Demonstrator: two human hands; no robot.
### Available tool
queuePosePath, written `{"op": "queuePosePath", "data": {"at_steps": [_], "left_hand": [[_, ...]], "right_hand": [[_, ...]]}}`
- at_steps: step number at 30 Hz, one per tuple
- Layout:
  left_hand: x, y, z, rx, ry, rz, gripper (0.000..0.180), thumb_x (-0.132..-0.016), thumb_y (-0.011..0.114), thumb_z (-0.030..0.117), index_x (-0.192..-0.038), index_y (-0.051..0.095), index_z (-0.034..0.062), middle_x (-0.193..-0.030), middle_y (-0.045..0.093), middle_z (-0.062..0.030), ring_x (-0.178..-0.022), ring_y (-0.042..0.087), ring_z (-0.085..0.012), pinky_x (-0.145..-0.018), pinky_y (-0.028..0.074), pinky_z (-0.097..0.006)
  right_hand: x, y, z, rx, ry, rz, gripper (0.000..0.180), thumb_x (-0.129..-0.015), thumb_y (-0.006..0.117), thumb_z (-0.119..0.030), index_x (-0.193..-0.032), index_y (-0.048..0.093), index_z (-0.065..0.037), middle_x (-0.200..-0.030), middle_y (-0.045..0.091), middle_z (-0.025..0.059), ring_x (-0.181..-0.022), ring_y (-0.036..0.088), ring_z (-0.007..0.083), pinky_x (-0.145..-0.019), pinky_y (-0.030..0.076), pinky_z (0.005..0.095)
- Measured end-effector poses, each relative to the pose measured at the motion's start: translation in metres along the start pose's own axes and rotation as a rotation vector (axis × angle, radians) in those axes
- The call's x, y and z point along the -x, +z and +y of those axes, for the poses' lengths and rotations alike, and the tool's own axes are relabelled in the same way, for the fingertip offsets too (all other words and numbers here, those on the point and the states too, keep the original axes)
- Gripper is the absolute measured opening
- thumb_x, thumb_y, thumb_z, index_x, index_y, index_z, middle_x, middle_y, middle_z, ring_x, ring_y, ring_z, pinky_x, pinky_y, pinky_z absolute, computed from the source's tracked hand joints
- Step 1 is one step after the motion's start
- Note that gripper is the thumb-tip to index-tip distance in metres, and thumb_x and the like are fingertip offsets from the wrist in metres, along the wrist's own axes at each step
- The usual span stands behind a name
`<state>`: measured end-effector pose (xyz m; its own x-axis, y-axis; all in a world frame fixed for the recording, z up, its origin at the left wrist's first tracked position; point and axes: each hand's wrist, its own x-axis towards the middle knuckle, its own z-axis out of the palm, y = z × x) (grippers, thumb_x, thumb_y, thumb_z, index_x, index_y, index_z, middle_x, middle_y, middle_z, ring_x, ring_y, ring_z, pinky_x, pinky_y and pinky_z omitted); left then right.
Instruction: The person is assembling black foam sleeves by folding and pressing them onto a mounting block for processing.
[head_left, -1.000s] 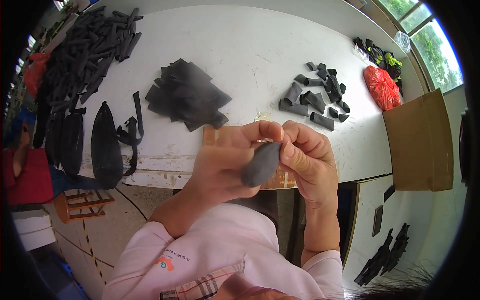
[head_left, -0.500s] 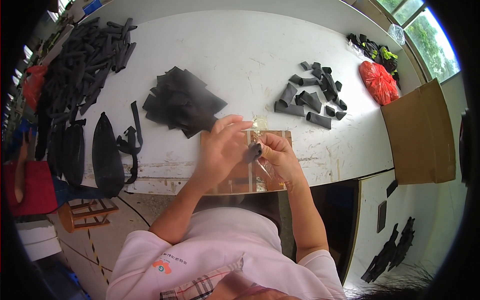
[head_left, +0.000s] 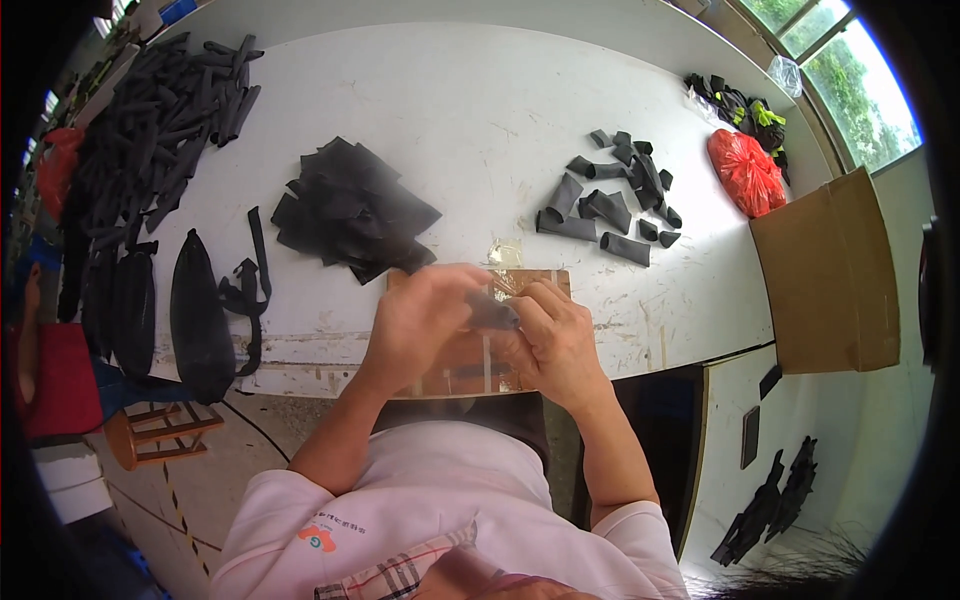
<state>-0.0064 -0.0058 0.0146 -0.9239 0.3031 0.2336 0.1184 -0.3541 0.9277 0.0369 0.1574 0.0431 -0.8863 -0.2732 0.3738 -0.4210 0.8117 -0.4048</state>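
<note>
Over a brown board (head_left: 455, 378) at the table's front edge, a short black fabric tube (head_left: 493, 313) is held between my hands. My right hand (head_left: 556, 335) pinches the tube's right end with thumb and fingers. At its other end, my left hand (head_left: 420, 318) is curled with its fingers on the fabric, slightly blurred. Behind the left hand lies a pile of flat black fabric pieces (head_left: 350, 205). Several short black tubes (head_left: 625, 249) are scattered on the table to the far right of my hands.
Long black rolled strips (head_left: 170, 125) heap at the far left, with dark elongated pieces (head_left: 202, 315) nearer. A red plastic bag (head_left: 745, 172) and a cardboard box (head_left: 828, 275) stand at the right. A wooden stool (head_left: 165, 435) is below the table's left edge.
My left hand has come down and closed on the tube, where its fingers were raised before. The tube now lies sideways between both hands. A thin shiny tool near the right hand no longer shows.
</note>
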Motion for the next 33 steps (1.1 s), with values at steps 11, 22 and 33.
{"op": "queuePosePath", "data": {"at_steps": [11, 22, 33], "left_hand": [[0.003, 0.003, -0.014, -0.022, 0.183, -0.052, 0.01, -0.073, 0.058, -0.004, -0.082, 0.057, 0.0008, -0.084, 0.06, -0.0088, -0.078, 0.057, -0.0167, -0.067, 0.046, -0.027], [-0.007, 0.01, -0.01, 0.113, -0.141, -0.326, 0.018, -0.074, 0.067, 0.009, -0.087, 0.058, 0.0003, -0.093, 0.058, -0.0084, -0.089, 0.054, -0.0158, -0.077, 0.043, -0.026], [-0.008, 0.025, 0.008, -0.316, -0.05, -0.3, 0.011, -0.077, 0.063, 0.006, -0.085, 0.06, -0.0001, -0.082, 0.058, -0.0083, -0.078, 0.054, -0.0131, -0.067, 0.044, -0.023]], "right_hand": [[0.0, 0.002, -0.012, -0.085, 0.096, 0.087, 0.023, -0.069, 0.066, -0.021, -0.079, 0.055, -0.004, -0.068, 0.048, 0.0056, -0.06, 0.052, 0.0224, -0.049, 0.042, 0.0319], [0.016, 0.026, 0.005, -0.175, 0.142, 0.025, 0.01, -0.075, 0.059, -0.008, -0.082, 0.056, -0.002, -0.071, 0.055, 0.0088, -0.062, 0.055, 0.026, -0.051, 0.044, 0.0327], [0.036, 0.061, 0.021, -0.376, 0.193, 0.061, 0.013, -0.07, 0.058, -0.006, -0.083, 0.055, -0.005, -0.073, 0.056, 0.0118, -0.064, 0.055, 0.0301, -0.054, 0.045, 0.0378]]}}
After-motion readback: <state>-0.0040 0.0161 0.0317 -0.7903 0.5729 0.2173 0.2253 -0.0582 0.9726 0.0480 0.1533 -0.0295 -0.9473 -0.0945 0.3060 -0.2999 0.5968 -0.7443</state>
